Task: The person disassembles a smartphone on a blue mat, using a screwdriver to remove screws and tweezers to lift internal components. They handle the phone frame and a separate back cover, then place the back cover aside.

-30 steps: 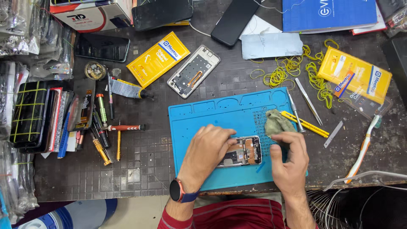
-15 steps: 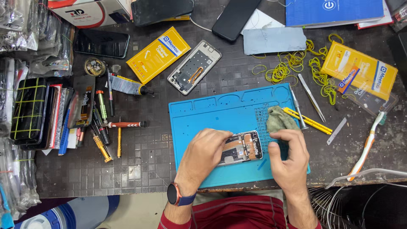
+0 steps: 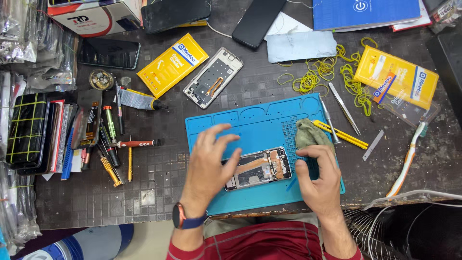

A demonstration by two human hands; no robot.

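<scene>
An opened phone (image 3: 260, 168) with bare internals lies on the blue work mat (image 3: 250, 125). My left hand (image 3: 209, 161) hovers over the phone's left end, fingers spread and lifted, holding nothing. My right hand (image 3: 317, 178) rests on the mat at the phone's right end, fingers curled down, next to a crumpled grey-green cloth (image 3: 308, 135). Whether the right hand grips anything is hidden.
A second phone frame (image 3: 213, 77) lies above the mat. Yellow packets (image 3: 172, 63) (image 3: 395, 76), yellow rubber bands (image 3: 332, 72), tweezers (image 3: 344, 108), a yellow tool (image 3: 340, 134), a toothbrush (image 3: 406, 159), screwdrivers (image 3: 130, 144) and stacked phones (image 3: 29, 130) surround it.
My left hand has lifted off the phone and spread its fingers. The phone's left end is now uncovered. The right hand stays by the phone's right end.
</scene>
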